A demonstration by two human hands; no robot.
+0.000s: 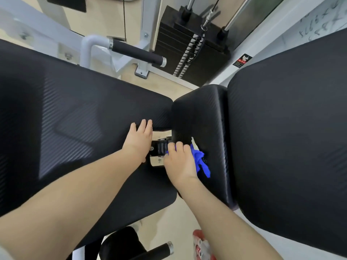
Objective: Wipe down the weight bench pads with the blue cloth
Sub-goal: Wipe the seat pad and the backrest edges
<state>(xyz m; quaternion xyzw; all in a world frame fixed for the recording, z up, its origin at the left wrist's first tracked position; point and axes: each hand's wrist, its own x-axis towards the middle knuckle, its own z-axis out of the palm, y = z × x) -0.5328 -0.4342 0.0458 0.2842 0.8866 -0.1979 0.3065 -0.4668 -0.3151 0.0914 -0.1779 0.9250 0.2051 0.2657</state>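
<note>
The blue cloth [200, 160] is gripped under the curled fingers of the right hand [179, 162] against the edge of the back pad [202, 119]. The left hand [139, 139] is laid flat, fingers straight, on the seat pad [75, 119].

A big pad [78, 117] lies on the left and another big pad [287, 139] lies on the right. A small pad [199, 113] sits between them, touching the right one. The left hand [139, 139] rests on the edge of the left pad. The right hand [178, 162] presses a cloth [201, 162] on the small pad. A weight stack [189, 47] stands behind the pads, with a handle [137, 52] to its left.
</note>
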